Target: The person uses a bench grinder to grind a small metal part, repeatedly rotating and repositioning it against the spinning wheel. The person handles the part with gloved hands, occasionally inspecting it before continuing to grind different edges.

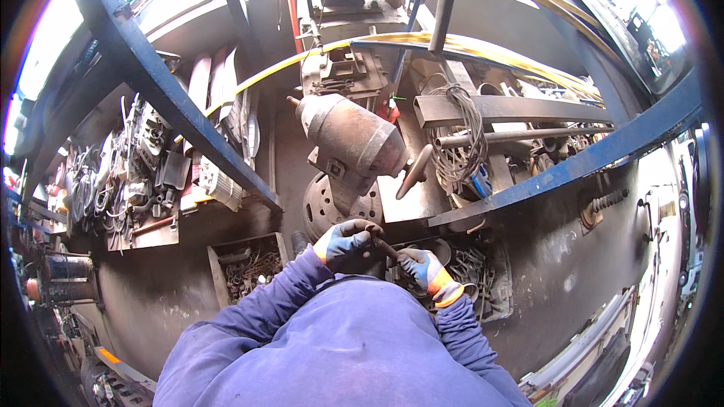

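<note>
Both my hands wear grey-blue gloves with orange cuffs. My left hand [345,243] is closed around one end of a short, dark, rod-like metal piece [387,249]. The fingers of my right hand [422,267] grip its other end, so the piece slants down to the right. Its exact kind is too small and dark to tell. Just beyond my hands stands a worn bench grinder [351,136], tilted in this view, with a thin wheel [415,171] on its right end. Its foot is a round steel rim with holes [318,200].
A wooden crate of rusty scrap [216,275] lies left of my hands; a bin of metal parts [494,286] is at the right. Blue steel beams [173,98] cross both sides. Coiled wire [471,143] hangs on a rack, and a yellow hose [279,68] runs across the back.
</note>
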`<state>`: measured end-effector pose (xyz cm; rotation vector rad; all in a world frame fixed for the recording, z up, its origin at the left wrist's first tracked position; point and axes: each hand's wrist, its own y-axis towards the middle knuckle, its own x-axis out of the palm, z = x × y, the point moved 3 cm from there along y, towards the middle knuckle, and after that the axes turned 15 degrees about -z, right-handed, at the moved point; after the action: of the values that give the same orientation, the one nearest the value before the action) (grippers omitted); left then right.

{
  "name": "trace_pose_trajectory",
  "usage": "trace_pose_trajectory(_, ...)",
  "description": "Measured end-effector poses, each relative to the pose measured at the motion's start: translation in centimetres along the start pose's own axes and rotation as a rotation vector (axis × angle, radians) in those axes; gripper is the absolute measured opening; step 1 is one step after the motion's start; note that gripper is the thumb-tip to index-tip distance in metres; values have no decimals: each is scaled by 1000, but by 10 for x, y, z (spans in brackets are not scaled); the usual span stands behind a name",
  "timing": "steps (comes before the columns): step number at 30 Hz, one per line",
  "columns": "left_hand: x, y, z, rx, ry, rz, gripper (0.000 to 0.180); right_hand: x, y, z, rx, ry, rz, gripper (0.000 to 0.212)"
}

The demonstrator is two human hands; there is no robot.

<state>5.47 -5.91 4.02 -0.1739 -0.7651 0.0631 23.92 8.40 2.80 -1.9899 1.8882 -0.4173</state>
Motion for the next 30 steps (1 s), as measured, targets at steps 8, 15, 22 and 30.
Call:
trace_pose_trajectory(8, -19, -21, 34, 200, 266, 131, 22, 16, 18, -42, -54, -112, 181, 29)
trace_pose_trajectory(15, -26, -46, 62, 428, 148, 230, 24, 32, 9, -109, -258, -225, 401, 41)
trace_pose_trajectory(22, -33, -68, 80, 615, 128, 152, 21, 39, 10, -119, -319, 5, 289, 47)
trace_pose_trajectory(30, -43, -72, 90, 676, 137, 123, 24, 38, 12, -132, -345, -142, 272, 40)
